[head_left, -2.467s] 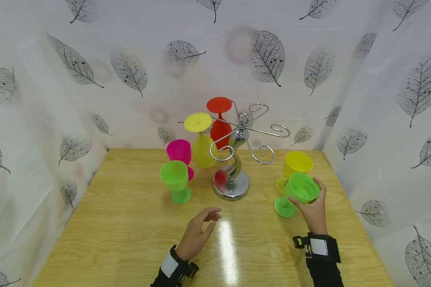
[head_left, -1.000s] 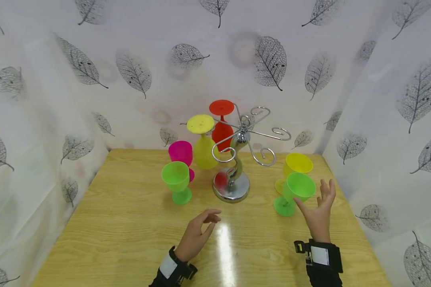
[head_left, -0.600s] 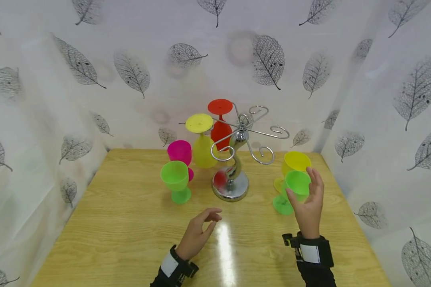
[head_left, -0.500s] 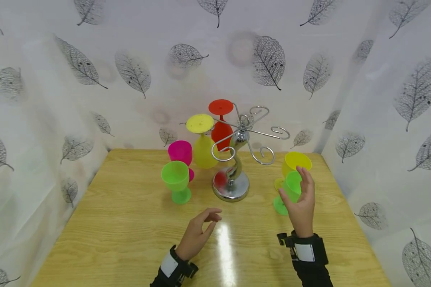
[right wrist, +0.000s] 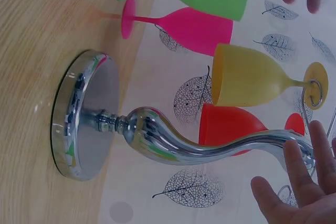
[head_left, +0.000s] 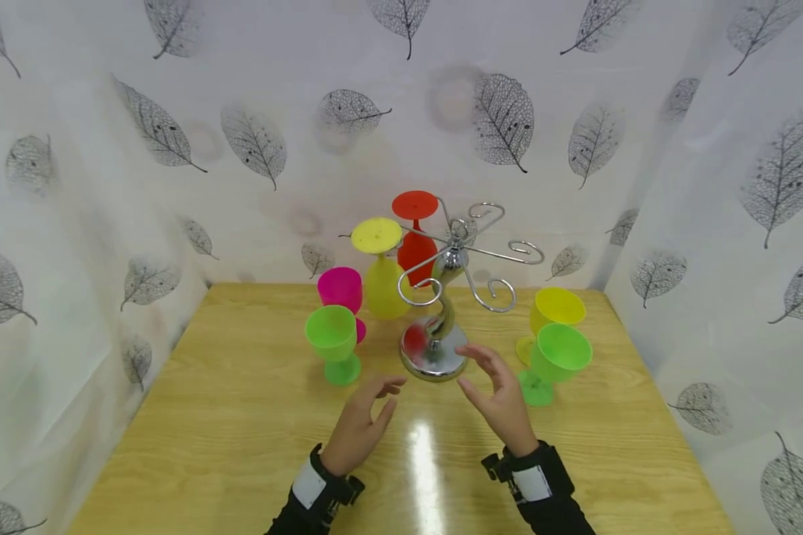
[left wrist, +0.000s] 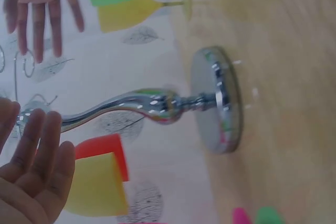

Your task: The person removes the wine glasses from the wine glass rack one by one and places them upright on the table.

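Observation:
A chrome stemware rack [head_left: 451, 260] with curled wire arms stands on the table. Upside down from its left side hang a yellow goblet [head_left: 386, 286] and a red goblet [head_left: 417, 255]. My left hand [head_left: 356, 429], fingers relaxed, hovers in front of the rack with nothing in it. Just right of the rack's round base [right wrist: 102, 140] is my right hand [head_left: 502, 405], thumb and fingers spread around air. Right of that hand, a green goblet [head_left: 562, 353] stands upright before a yellow goblet [head_left: 557, 306]. On the left, another green goblet [head_left: 331, 334] stands before a pink goblet [head_left: 340, 287].
The wooden table [head_left: 227, 446] ends at a leaf-printed curtain [head_left: 254, 223] that also lines both sides. Several wire hooks of the rack, such as the front right hook [head_left: 502, 296], carry no goblet and stick out above the table.
My right hand has let go of the right green goblet and moved left to the front of the rack. The goblet stays standing on the right. My left hand has barely moved.

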